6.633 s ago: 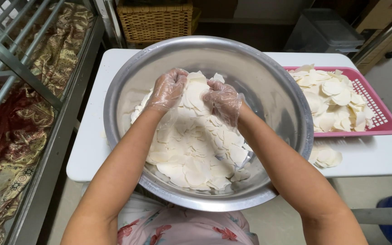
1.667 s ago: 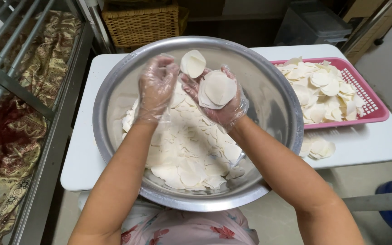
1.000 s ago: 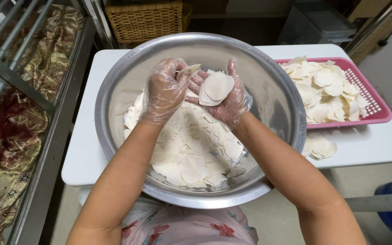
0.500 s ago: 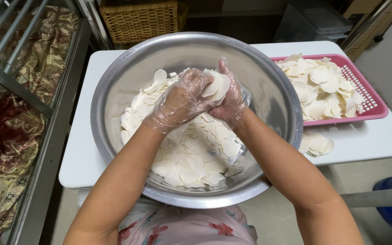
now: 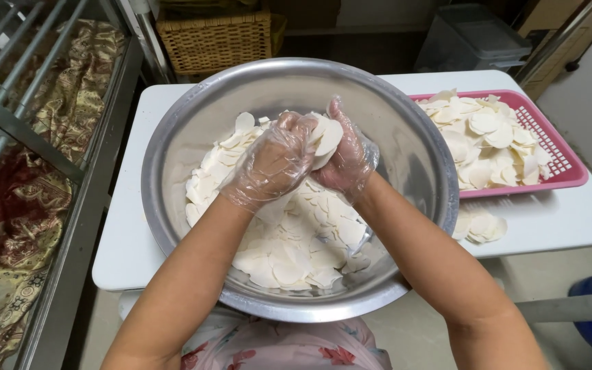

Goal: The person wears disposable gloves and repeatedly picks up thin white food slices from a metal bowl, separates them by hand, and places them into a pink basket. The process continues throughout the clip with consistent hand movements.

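A big steel bowl (image 5: pixel 419 137) holds a heap of thin, pale round slices (image 5: pixel 296 240). Both my hands wear clear plastic gloves and meet above the heap. My right hand (image 5: pixel 347 161) cups a small stack of slices (image 5: pixel 325 140). My left hand (image 5: pixel 272 164) presses against that stack from the left, fingers curled over it.
The bowl sits on a white table (image 5: pixel 128 233). A pink plastic basket (image 5: pixel 566 168) of more slices stands at the right, with a few loose slices (image 5: pixel 477 226) on the table in front of it. A wicker basket (image 5: pixel 217 41) is behind, a metal rack (image 5: pixel 70 205) at the left.
My left hand has closed in from the left onto the stack in my right hand. Earlier both hands lifted slices out of the heap.
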